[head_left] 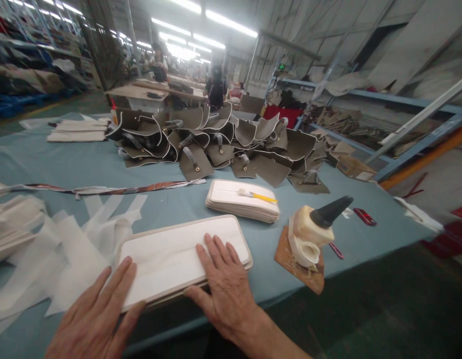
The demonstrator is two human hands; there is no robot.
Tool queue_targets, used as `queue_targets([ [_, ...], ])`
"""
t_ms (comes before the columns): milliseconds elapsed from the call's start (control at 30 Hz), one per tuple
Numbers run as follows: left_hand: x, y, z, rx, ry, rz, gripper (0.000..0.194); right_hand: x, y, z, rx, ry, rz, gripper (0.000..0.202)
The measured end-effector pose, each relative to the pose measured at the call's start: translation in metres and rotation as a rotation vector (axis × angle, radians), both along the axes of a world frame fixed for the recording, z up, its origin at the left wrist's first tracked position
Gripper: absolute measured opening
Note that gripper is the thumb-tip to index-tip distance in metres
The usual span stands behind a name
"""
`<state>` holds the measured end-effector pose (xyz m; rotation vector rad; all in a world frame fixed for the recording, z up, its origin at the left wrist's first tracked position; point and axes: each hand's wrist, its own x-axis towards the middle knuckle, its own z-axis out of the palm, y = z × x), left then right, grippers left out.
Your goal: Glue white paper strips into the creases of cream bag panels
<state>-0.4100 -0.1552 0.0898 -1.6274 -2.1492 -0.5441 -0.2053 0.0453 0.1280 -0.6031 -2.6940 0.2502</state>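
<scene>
In front of me lies a short stack of rounded rectangular panels [167,254], white on top with a beige border. My left hand [99,309] rests on the panel's left end, fingers stretched out. Over the right end lies my right hand [225,276], its fingers spread flat on the white surface and the thumb at the near edge. Just beyond is a second stack of similar panels [241,205], with a yellow-handled brush [258,196] on it. A glue-crusted bottle with a black nozzle [313,224] stands to the right on a brown board [283,249].
Loose translucent white strips [76,259] cover the table's left side. Grey-brown bag pieces with white edges [195,162] are heaped along the back. A red-and-black object [364,216] lies near the right edge. Shelves [395,97] stand behind, and people are farther back.
</scene>
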Motion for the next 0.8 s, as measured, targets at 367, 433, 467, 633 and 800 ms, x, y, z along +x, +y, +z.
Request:
queue_targets([
  [367, 0.01, 0.005, 0.01, -0.098, 0.095, 0.094, 0.065, 0.046, 0.042, -0.027, 0.12, -0.007, -0.19, 0.069],
  [433, 0.013, 0.007, 0.012, -0.096, 0.106, 0.102, 0.064, 0.045, 0.042, -0.028, 0.119, 0.002, -0.195, 0.067],
  [467, 0.014, 0.008, 0.012, -0.092, 0.11, 0.108, 0.063, 0.044, 0.042, -0.028, 0.116, 0.001, -0.199, 0.066],
  [633, 0.015, 0.009, 0.012, -0.081, 0.14, 0.132, 0.062, 0.043, 0.043, -0.027, 0.117, 0.017, -0.224, 0.064],
  [800, 0.014, 0.005, 0.025, -0.068, 0.174, 0.14, 0.064, 0.043, 0.043, -0.028, 0.142, 0.052, -0.23, 0.064],
])
